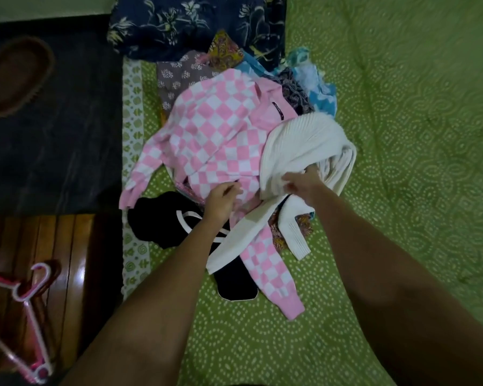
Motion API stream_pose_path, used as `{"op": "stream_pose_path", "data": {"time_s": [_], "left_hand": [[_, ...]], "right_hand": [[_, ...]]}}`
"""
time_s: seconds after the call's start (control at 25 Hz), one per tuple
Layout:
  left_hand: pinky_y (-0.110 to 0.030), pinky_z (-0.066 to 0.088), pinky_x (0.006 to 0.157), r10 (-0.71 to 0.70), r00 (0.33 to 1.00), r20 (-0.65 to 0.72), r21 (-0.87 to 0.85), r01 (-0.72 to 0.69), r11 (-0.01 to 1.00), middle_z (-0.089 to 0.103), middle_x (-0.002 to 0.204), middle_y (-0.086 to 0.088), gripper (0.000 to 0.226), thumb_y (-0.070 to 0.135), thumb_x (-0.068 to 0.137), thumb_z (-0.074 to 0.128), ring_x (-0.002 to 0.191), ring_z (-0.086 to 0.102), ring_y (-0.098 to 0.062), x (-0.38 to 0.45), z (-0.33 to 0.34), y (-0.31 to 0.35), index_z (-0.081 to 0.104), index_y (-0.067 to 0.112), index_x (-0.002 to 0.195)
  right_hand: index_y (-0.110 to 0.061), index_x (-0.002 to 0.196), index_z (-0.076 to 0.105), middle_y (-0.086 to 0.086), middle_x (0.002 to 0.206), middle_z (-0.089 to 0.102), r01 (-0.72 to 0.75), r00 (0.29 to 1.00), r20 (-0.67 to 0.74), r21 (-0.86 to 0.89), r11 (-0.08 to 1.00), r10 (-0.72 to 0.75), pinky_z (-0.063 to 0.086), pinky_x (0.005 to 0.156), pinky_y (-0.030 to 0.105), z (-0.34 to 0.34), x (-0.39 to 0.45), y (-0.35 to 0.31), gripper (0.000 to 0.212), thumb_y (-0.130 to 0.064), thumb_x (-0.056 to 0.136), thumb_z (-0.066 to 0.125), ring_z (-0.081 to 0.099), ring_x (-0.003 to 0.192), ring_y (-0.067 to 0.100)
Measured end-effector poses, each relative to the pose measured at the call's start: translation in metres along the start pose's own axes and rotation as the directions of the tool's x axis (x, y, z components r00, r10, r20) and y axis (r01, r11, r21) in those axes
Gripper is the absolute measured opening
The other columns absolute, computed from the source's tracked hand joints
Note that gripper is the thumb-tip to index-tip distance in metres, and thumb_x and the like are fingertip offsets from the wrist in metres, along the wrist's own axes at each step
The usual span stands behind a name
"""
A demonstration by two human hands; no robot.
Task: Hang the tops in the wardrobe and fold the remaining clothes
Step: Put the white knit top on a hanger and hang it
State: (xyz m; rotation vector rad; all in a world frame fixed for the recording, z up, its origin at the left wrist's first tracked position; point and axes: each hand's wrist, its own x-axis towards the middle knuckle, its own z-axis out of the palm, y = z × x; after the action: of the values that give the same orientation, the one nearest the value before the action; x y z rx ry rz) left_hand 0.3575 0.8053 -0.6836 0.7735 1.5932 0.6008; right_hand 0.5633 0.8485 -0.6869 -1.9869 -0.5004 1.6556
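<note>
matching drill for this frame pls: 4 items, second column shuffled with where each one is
Items:
1. white sweater
2. checked sweater
3. hangers
4. black garment

Places:
A. on the wooden surface, lower left
B. gripped by the right hand
C. partly under the left forearm, near the bed's edge
D. spread mid-pile, under the left hand

Pairs: 1-B, 2-D, 3-A, 4-C

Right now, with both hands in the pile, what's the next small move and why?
Probably lift the white sweater clear of the pile. The right hand already grips it, and it lies on the pink checked sweater, where the left hand is. The hangers wait on the wooden surface to the left.
</note>
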Motion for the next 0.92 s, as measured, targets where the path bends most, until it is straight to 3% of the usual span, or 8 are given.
{"op": "stream_pose_path", "data": {"time_s": [0.12,0.2,0.32,0.48,0.56,0.64,0.8,0.92], "left_hand": [[-0.036,0.053,0.080,-0.065,0.998,-0.015,0.015,0.065,0.998,0.068,0.102,-0.010,0.030,0.038,0.086,0.062,0.089,0.064,-0.026,0.001,0.024,0.016,0.066,0.012,0.101],[-0.037,0.052,0.088,-0.174,0.981,0.088,0.066,0.169,0.983,0.067,0.109,-0.010,0.052,0.045,0.075,0.070,0.099,0.064,-0.028,-0.006,0.047,0.027,0.063,0.010,0.112],[-0.035,0.047,0.092,-0.245,0.948,0.202,0.479,0.123,0.869,0.056,0.129,-0.016,0.056,0.027,0.087,0.067,0.111,0.057,-0.029,-0.019,0.065,0.028,0.048,0.001,0.133],[-0.042,0.046,0.100,-0.431,0.898,0.089,0.870,0.141,0.473,0.052,0.133,-0.018,0.046,0.023,0.093,0.054,0.118,0.053,-0.034,-0.030,0.020,0.007,0.048,0.002,0.133],[-0.040,0.041,0.105,-0.701,0.713,-0.014,0.917,0.289,0.276,0.049,0.139,-0.020,0.040,0.018,0.097,0.046,0.120,0.053,-0.034,-0.040,-0.015,-0.010,0.047,-0.001,0.133],[-0.034,0.041,0.103,-0.791,0.604,-0.100,0.959,0.271,0.086,0.049,0.140,-0.017,0.040,0.014,0.099,0.045,0.114,0.058,-0.029,-0.059,-0.042,-0.023,0.044,-0.002,0.136],[-0.031,0.046,0.092,-0.469,0.871,-0.148,0.988,0.152,-0.030,0.053,0.135,-0.007,0.040,0.028,0.098,0.048,0.123,0.052,-0.023,-0.063,-0.038,-0.026,0.048,0.009,0.133],[-0.036,0.046,0.079,0.055,0.995,0.079,0.982,-0.087,0.171,0.060,0.120,-0.011,0.022,0.018,0.095,0.049,0.108,0.058,-0.029,-0.038,0.004,-0.017,0.056,0.010,0.115]], "right_hand": [[-0.001,0.104,0.055,0.013,0.082,0.062,-0.118,0.833,0.482,-0.323,0.939,0.271,0.053,0.059,0.027,0.000,-0.039,0.036,0.022,0.008,0.084,0.060,0.062,0.063,0.019],[0.000,0.087,0.063,0.011,0.073,0.065,-0.126,0.725,0.473,-0.623,0.772,0.500,0.054,0.068,0.027,-0.004,-0.056,0.065,0.004,0.003,0.086,0.060,0.061,0.059,0.014],[-0.004,0.084,0.063,0.004,0.059,0.063,-0.155,0.686,0.365,-0.772,0.617,0.629,0.056,0.068,0.025,-0.010,-0.067,0.084,0.006,0.001,0.088,0.062,0.056,0.052,0.009],[-0.007,0.120,0.052,0.005,0.090,0.061,0.007,0.829,0.224,-0.920,0.391,0.512,0.052,0.061,0.023,-0.032,-0.065,0.087,0.033,-0.008,0.088,0.064,0.060,0.069,0.011],[0.000,0.121,0.054,0.013,0.110,0.061,0.044,0.956,0.115,-0.966,0.257,0.269,0.053,0.075,0.027,-0.047,-0.059,0.094,0.031,-0.007,0.091,0.057,0.063,0.093,0.023],[-0.003,0.117,0.052,0.017,0.120,0.058,-0.013,1.000,-0.017,-0.944,0.331,-0.008,0.047,0.088,0.037,-0.057,-0.055,0.101,0.026,-0.012,0.093,0.052,0.057,0.110,0.033],[-0.001,0.139,0.026,0.022,0.134,0.045,-0.017,0.988,-0.110,-0.764,0.645,-0.105,0.044,0.092,0.039,-0.059,-0.044,0.105,0.072,-0.014,0.084,0.070,0.049,0.121,0.037],[-0.001,0.144,0.019,0.023,0.139,0.039,-0.054,0.998,-0.051,-0.771,0.635,0.024,0.043,0.093,0.038,-0.046,-0.041,0.102,0.094,-0.028,0.077,0.078,0.044,0.126,0.037]]}}
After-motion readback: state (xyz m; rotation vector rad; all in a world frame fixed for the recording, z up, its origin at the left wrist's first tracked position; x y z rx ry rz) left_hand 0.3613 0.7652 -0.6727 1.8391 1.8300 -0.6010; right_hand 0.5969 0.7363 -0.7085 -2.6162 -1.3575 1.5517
